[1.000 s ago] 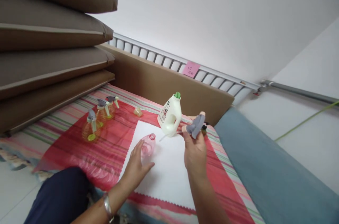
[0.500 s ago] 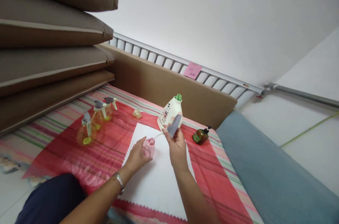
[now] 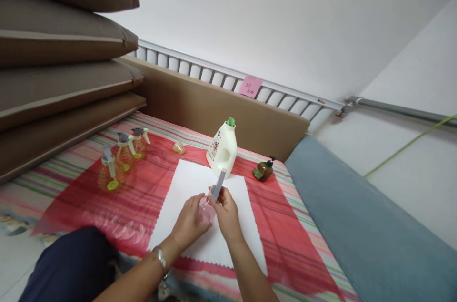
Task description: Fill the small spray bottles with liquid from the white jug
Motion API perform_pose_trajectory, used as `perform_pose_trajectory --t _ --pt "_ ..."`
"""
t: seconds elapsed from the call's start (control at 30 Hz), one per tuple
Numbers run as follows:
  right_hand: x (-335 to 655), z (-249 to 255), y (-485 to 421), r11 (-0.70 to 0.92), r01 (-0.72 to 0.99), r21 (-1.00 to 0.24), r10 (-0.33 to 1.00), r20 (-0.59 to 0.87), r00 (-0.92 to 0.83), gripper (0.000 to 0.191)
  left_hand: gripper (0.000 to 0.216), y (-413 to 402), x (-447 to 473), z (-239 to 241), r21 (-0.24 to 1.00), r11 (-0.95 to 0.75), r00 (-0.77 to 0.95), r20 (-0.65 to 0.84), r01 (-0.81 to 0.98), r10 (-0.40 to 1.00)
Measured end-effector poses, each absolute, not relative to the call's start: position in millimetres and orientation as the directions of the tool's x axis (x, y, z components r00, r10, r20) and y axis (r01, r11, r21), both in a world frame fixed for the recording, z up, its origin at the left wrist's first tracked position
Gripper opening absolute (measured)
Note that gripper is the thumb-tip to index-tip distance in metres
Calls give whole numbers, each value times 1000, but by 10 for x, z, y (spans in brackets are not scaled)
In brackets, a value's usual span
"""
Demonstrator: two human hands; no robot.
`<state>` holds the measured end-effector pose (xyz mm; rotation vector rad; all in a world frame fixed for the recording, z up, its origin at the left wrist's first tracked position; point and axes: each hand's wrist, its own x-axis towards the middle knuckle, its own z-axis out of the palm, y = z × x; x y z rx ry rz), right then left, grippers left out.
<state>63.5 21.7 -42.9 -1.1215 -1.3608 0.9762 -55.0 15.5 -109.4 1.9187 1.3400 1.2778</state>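
A small pink see-through bottle (image 3: 206,211) stands on a white cloth (image 3: 171,207) with zigzag edges. My left hand (image 3: 189,221) is wrapped round its left side. Over the bottle's mouth, my right hand (image 3: 225,211) grips a grey spray head (image 3: 218,187); its tube no longer shows, and my fingers partly hide the neck. Whether the head is seated on the neck, I cannot tell. Just behind the hands is a white jug (image 3: 223,147) with a green spout and a handle. To the right sits a dark pump bottle (image 3: 263,170) with a green label.
Several yellowish spray bottles (image 3: 111,173) with grey heads stand at the left on red plastic sheeting (image 3: 143,188). A small pale cap (image 3: 179,148) lies behind the cloth. Stacked brown cushions (image 3: 64,78) rise at the left; a blue-grey padded panel (image 3: 350,207) borders the right.
My right hand has brought the spray head down to the pink bottle's mouth, and its tube has gone out of sight. The left hand still holds the bottle. The view has shifted slightly.
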Motion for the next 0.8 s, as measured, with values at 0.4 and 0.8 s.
perform_pose_trajectory --t 0.4,0.8 --pt "686 -465 138 192 162 -968 978 202 46 34 71 117 -508 -1256 751 -414 114 419 514 901" --pt "702 -394 168 226 380 -897 970 244 1 19 74 140 -528 -1281 783 -405 121 398 473 910"
